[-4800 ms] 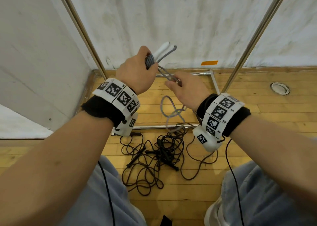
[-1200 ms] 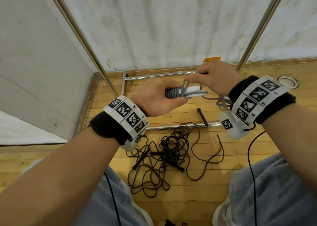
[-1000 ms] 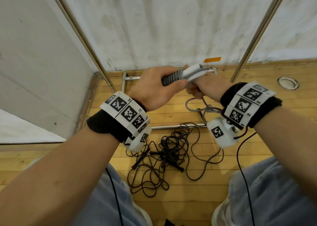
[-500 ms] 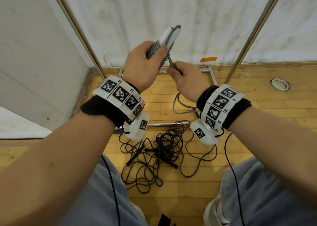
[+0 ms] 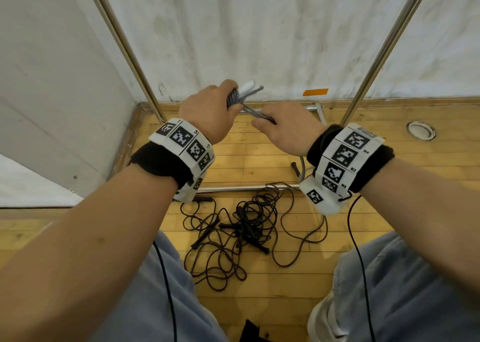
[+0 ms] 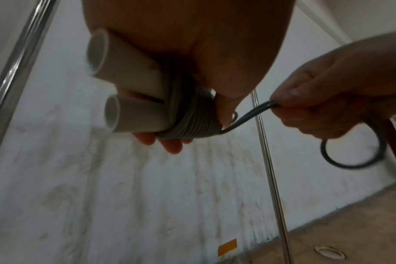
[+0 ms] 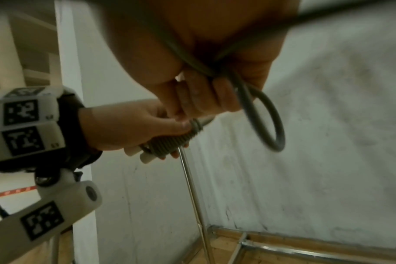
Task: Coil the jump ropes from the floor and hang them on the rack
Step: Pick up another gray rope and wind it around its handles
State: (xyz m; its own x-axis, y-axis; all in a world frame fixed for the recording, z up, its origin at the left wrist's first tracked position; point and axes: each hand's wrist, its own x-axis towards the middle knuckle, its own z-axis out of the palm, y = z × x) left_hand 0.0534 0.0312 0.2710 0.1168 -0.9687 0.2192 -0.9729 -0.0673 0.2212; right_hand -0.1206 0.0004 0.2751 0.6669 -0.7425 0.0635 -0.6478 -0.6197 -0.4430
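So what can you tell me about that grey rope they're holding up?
The grey jump rope has two white tube handles lying side by side. Its smooth, rubbery-looking cord is wound in tight turns around the handles' middle. The left hand grips that bundle, held in the air in front of the wall. A doubled strand runs from the coil to the right hand, which pinches it, and a small loop of leftover cord hangs below that hand.

Head view looks down from above — both wrist views close, upward — sharing the wrapped handles (image 6: 147, 107).
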